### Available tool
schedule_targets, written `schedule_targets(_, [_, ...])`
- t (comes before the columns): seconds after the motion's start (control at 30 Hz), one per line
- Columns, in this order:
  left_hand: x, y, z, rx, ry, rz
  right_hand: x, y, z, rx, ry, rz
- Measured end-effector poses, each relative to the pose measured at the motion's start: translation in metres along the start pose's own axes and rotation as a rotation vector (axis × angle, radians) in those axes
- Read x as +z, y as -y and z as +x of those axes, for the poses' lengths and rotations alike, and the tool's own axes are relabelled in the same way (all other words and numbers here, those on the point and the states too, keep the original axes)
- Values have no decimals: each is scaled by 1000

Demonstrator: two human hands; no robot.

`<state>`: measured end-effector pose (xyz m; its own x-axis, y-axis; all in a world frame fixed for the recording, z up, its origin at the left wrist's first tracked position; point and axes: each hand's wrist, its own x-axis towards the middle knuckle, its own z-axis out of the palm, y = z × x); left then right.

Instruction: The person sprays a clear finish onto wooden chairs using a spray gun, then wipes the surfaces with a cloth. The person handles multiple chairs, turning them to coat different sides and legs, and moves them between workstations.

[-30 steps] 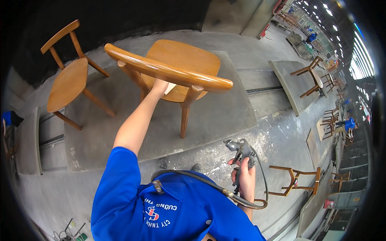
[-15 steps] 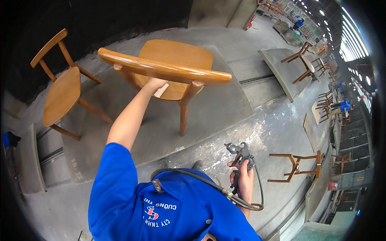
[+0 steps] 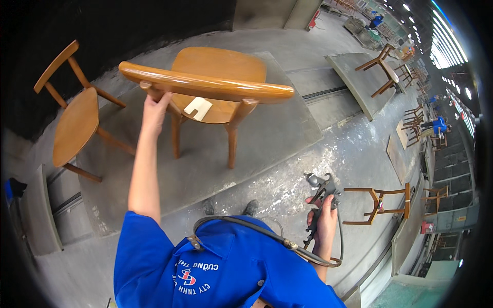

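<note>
A glossy orange-brown wooden chair (image 3: 218, 87) stands before me on a grey board, its curved backrest toward me. My left hand (image 3: 155, 112) is closed round its left back post, just under the backrest. On the seat, behind the backrest, lies a flat pale piece (image 3: 197, 108) with a notch cut in it; no hand touches it. My right hand (image 3: 325, 220) is wrapped round the handle of a dark metal spray gun (image 3: 322, 194), held out to the right above the floor. A hose (image 3: 246, 226) loops from the gun across my blue shirt.
A second wooden chair (image 3: 77, 123) stands close on the left. A wooden frame with legs (image 3: 377, 207) rests on the floor at right. Farther off, another chair (image 3: 379, 69) stands on a grey platform (image 3: 341, 77). Several chairs and people in blue are in the distance.
My left hand has moved from the pale piece on the seat to the chair's left post, leaving that piece uncovered. My right hand has shifted slightly right with the spray gun.
</note>
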<state>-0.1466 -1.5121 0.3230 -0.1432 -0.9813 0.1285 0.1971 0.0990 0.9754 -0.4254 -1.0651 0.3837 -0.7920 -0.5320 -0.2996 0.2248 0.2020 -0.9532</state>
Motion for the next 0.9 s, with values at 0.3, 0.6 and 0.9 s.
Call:
schedule_targets(0.3, [58, 13, -173, 111, 1, 376, -9, 4, 22, -53, 27, -15])
schedule_targets(0.6, [31, 25, -186, -123, 1103, 883, -9, -2, 25, 16, -5, 49])
schedule_targets(0.9, [160, 92, -83, -106, 836, 1344, -16, -6, 21, 67, -22, 25])
